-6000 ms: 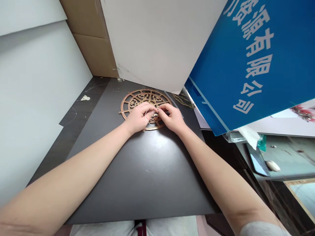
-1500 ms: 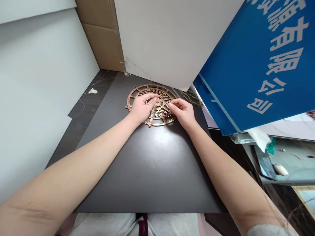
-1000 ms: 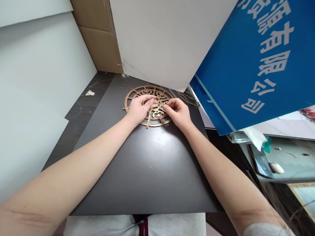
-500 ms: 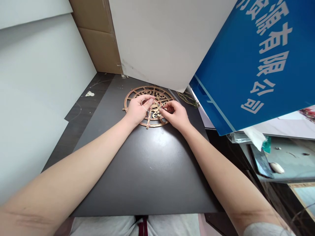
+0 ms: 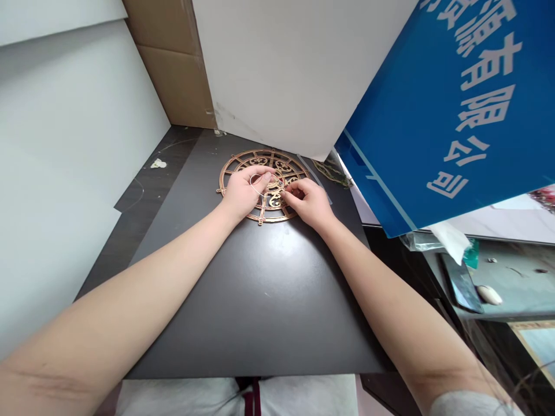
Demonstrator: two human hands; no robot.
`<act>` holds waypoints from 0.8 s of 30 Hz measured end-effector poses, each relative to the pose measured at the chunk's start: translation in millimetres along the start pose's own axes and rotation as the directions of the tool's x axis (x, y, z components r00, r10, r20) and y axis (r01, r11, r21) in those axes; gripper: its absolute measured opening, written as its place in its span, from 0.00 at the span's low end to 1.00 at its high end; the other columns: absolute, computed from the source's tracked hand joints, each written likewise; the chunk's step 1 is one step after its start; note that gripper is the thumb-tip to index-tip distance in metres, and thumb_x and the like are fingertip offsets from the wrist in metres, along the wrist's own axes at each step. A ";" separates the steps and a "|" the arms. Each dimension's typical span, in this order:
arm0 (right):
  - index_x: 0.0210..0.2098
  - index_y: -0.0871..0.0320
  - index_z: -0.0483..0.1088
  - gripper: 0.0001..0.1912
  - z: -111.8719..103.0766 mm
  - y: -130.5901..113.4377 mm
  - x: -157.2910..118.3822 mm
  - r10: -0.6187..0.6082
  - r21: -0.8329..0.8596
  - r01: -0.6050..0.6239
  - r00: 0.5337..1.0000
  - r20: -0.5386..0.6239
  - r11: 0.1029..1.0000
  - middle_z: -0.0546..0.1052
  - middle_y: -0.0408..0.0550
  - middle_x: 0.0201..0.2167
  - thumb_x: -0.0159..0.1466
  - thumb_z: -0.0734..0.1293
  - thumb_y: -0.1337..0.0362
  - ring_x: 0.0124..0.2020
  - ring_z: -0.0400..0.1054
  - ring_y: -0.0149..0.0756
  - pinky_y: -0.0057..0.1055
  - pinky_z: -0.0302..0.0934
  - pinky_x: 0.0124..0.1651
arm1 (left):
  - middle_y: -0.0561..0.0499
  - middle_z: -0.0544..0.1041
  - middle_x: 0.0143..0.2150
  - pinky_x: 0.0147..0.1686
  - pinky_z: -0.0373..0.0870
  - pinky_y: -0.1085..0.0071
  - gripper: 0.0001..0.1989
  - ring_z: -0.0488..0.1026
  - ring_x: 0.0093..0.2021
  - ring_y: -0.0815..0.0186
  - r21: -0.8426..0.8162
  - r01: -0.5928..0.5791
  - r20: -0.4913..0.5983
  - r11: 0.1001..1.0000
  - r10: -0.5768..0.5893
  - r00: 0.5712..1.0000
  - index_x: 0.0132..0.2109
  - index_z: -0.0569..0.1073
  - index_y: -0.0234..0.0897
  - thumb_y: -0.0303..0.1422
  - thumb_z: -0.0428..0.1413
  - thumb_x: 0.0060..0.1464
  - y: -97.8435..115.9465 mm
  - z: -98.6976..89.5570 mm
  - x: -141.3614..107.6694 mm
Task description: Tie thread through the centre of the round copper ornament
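Observation:
A round openwork ornament (image 5: pixel 261 219), gold and brown with scrolls inside, lies on the dark grey tabletop. Over its left part is my left hand (image 5: pixel 245 189), thumb and index finger pinched on a thin white wire (image 5: pixel 252 188) that curves in a loop. My right hand (image 5: pixel 310 200) is over the ornament's right part, its fingertips pressed together near the centre. What those fingertips hold is too small to make out. Both hands cover parts of the ring.
White panels and cardboard (image 5: pixel 173 86) stand behind and left. A blue sign (image 5: pixel 416 127) leans at the right. Twigs (image 5: pixel 332 172) lie behind my right hand. A phone (image 5: pixel 462 283) and a white mouse (image 5: pixel 489 295) rest on a lower surface at the right.
The loop of wire between my hands looks smaller and now shows mainly by my left hand. Both hands have stayed nearly in place.

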State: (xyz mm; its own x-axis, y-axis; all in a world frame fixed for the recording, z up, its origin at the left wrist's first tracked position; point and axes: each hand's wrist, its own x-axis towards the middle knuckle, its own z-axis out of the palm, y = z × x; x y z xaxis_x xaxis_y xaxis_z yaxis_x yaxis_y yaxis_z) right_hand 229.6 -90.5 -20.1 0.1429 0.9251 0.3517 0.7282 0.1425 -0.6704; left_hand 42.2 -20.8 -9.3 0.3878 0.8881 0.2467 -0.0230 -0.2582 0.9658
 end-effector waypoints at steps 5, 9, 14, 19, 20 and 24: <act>0.36 0.59 0.77 0.15 -2.5 -2.7 -2.1 0.006 0.019 -0.005 1.000 -0.018 1.000 0.75 0.45 0.35 0.65 0.69 0.53 0.35 0.64 0.24 0.27 0.56 0.42 | 0.44 0.79 0.46 0.34 0.71 0.85 0.23 0.72 0.32 0.82 0.007 -0.001 0.001 1.000 0.001 1.000 0.55 0.79 0.29 0.44 0.59 0.62 -5.4 -0.7 1.5; 0.38 0.59 0.78 0.15 -3.2 -3.8 -1.9 0.024 0.061 -0.022 0.999 -0.033 0.998 0.77 0.46 0.36 0.65 0.68 0.53 0.35 0.66 0.25 0.27 0.58 0.42 | 0.44 0.79 0.47 0.35 0.71 0.84 0.25 0.71 0.33 0.81 0.022 0.000 -0.001 1.000 0.000 1.000 0.55 0.78 0.29 0.46 0.59 0.63 -8.0 -1.9 2.9; 0.41 0.59 0.78 0.20 -4.2 -4.7 -2.3 0.054 0.139 -0.040 0.994 -0.098 0.989 0.78 0.46 0.38 0.66 0.67 0.48 0.36 0.68 0.25 0.27 0.60 0.43 | 0.43 0.79 0.48 0.38 0.73 0.82 0.26 0.72 0.34 0.81 0.008 0.016 -0.007 1.000 -0.016 1.000 0.57 0.77 0.28 0.47 0.59 0.63 -7.8 -2.2 3.7; 0.39 0.59 0.78 0.19 -5.8 -6.6 -4.0 0.071 0.157 -0.060 0.995 -0.064 0.986 0.78 0.44 0.34 0.65 0.68 0.49 0.34 0.68 0.24 0.26 0.60 0.42 | 0.43 0.78 0.48 0.39 0.74 0.82 0.24 0.73 0.35 0.81 0.019 0.024 -0.012 1.000 -0.024 1.000 0.57 0.77 0.29 0.45 0.58 0.64 -7.7 -1.5 4.2; 0.38 0.59 0.79 0.18 -5.8 -6.8 -4.1 0.071 0.147 -0.064 0.997 -0.044 0.987 0.79 0.44 0.34 0.64 0.68 0.50 0.34 0.68 0.24 0.26 0.59 0.41 | 0.43 0.78 0.48 0.39 0.74 0.82 0.23 0.73 0.34 0.81 0.013 0.032 -0.013 0.999 -0.032 0.999 0.56 0.77 0.29 0.43 0.58 0.64 -7.0 -1.4 4.0; 0.38 0.59 0.80 0.17 -6.0 -7.3 -4.0 0.055 0.044 -0.055 0.998 0.006 0.998 0.79 0.45 0.34 0.64 0.68 0.51 0.34 0.68 0.25 0.27 0.58 0.41 | 0.43 0.79 0.48 0.37 0.72 0.84 0.22 0.72 0.33 0.81 0.006 0.045 -0.015 0.999 -0.045 0.999 0.56 0.77 0.28 0.41 0.58 0.64 -3.0 -1.4 2.4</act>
State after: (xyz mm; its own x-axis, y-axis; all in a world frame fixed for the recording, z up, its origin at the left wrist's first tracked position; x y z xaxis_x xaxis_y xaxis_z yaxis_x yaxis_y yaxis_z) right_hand 227.8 -97.3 -12.7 0.1785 0.9336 0.3108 0.6891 0.1069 -0.7167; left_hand 41.9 -17.4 -11.5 0.3750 0.9043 0.2038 -0.0001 -0.2198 0.9756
